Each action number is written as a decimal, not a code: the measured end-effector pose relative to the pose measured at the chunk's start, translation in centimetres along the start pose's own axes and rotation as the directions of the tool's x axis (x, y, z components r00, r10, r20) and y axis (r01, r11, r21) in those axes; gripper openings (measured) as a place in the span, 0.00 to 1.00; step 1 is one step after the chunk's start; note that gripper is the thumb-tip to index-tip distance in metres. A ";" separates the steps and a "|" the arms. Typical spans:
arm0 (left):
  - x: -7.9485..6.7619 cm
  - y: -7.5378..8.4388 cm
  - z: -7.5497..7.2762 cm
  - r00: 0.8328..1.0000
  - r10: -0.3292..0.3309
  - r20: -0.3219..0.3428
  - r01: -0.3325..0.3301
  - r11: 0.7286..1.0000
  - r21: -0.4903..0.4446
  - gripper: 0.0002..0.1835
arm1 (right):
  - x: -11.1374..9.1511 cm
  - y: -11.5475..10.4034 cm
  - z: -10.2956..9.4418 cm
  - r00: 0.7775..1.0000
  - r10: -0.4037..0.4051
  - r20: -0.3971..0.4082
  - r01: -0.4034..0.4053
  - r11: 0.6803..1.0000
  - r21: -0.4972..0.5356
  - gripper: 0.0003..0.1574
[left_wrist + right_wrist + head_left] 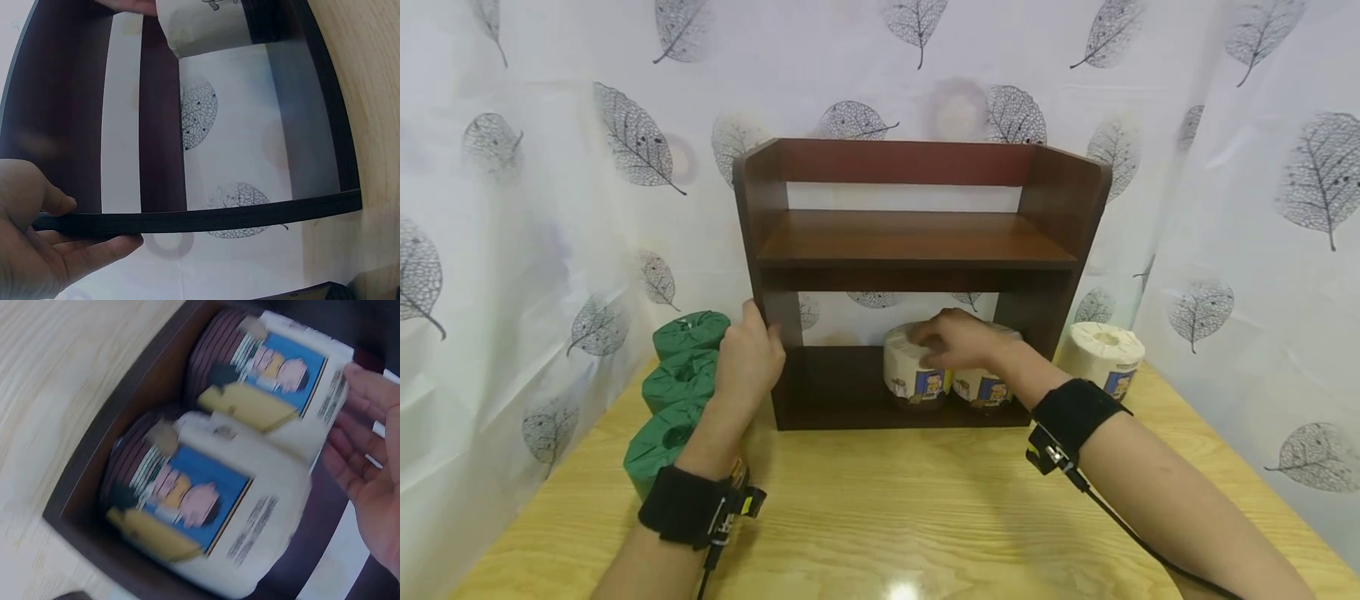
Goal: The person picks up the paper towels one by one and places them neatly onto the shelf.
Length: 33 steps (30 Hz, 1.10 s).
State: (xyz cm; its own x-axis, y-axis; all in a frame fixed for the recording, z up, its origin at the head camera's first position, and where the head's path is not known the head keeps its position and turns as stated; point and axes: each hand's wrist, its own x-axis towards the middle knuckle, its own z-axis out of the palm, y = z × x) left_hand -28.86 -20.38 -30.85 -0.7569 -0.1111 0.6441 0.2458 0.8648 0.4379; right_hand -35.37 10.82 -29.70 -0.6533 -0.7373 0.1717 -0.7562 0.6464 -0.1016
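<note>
My left hand (748, 358) grips the front edge of the left side panel of a dark brown wooden shelf (917, 237). In the left wrist view the thumb lies on one face of that panel and the fingers on the other. On the lower shelf stand two white wrapped toilet rolls side by side, the left roll (913, 367) and the right roll (981, 387), with cartoon prints facing front. My right hand (958, 337) reaches over them, its relaxed fingers (365, 390) at the top edge of the left roll. The right forearm partly covers the right roll.
Another white roll (1105, 354) stands on the wooden table (880, 517), right of the shelf. Three green wrapped rolls (658, 442) form a row at the left, partly behind my left arm. A leaf-print curtain (550, 183) surrounds the table. A cable (1138, 537) trails from each wrist camera.
</note>
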 end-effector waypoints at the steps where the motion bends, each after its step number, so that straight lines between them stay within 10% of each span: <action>1: 0.0 0.0 0.0 1.000 -0.001 0.001 0.001 1.000 0.004 0.13 | -0.3 0.3 0.0 1.000 -0.013 0.012 0.013 1.000 0.003 0.23; 9: -0.3 0.2 0.1 1.000 -0.011 0.013 0.010 1.000 0.013 0.13 | -1.5 1.7 0.4 0.995 -0.097 0.016 0.095 0.991 0.091 0.20; 33: 0.1 0.1 0.1 1.000 -0.011 0.004 0.011 1.000 0.012 0.13 | -0.3 -0.2 0.2 0.996 0.080 0.033 -0.080 0.997 -0.017 0.18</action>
State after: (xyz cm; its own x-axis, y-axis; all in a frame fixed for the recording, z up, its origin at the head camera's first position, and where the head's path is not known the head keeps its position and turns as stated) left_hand -29.01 -20.29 -30.81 -0.7617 -0.1183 0.6370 0.2306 0.8693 0.4372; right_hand -35.09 10.87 -29.90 -0.7126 -0.6894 0.1301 -0.7011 0.7062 -0.0983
